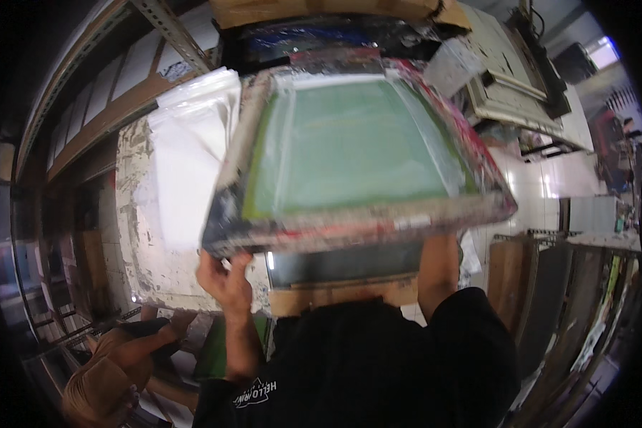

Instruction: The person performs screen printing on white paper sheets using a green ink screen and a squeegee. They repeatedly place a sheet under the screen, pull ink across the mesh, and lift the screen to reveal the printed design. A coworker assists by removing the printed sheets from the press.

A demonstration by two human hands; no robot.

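A screen printing frame [357, 228] is tilted in front of me. Its mesh is pale green with clear tape strips along the sides, and its worn edges carry red, black and grey ink stains. At the near left corner my left hand [225, 282] is closed on the frame, thumb and fingers curled at its lower edge. My right forearm [439, 271] reaches up under the near right part of the frame, which hides the fingers. Below the frame's near edge shows a dark flat panel [342, 264] with a brown cardboard-like edge.
White sheets in clear plastic [192, 157] lie on a paint-flecked board [139, 264] at the left, beside a metal rack [171, 32]. A beige machine [506, 93] stands far right. Several frames [549, 285] stand upright at the right. Another person [110, 371] is at lower left.
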